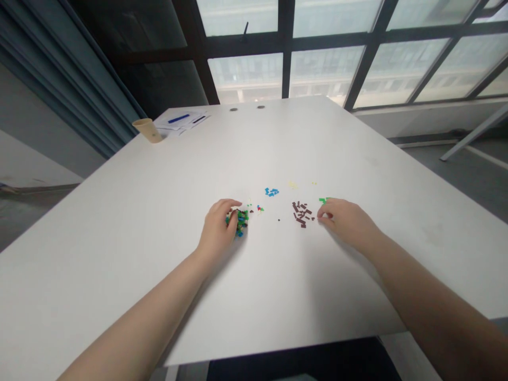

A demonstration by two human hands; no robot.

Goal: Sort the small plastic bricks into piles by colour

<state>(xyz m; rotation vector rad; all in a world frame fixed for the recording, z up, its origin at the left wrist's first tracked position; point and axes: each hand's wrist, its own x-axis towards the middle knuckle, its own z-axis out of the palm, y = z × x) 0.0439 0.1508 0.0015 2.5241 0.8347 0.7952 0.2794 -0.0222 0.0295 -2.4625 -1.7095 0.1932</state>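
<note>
My left hand (218, 225) curves around the left side of a mixed heap of tiny toy building bricks (240, 222), green, blue and dark. Its thumb and forefinger are apart, with the thumb touching or just above the heap. To the right, my right hand (344, 219) is closed in a pinch beside a group of brown bricks (302, 214). Whatever lies between its fingertips is too small to make out. Some green bricks (323, 200) show just past its knuckles, partly hidden by the hand.
Blue bricks (272, 192) and pale yellow bricks (292, 185) lie in separate groups farther back on the white table (254, 296). Several loose coloured bricks (259, 208) sit between the hands. A paper cup (147, 130) and papers with a blue pen (178, 118) are at the far left.
</note>
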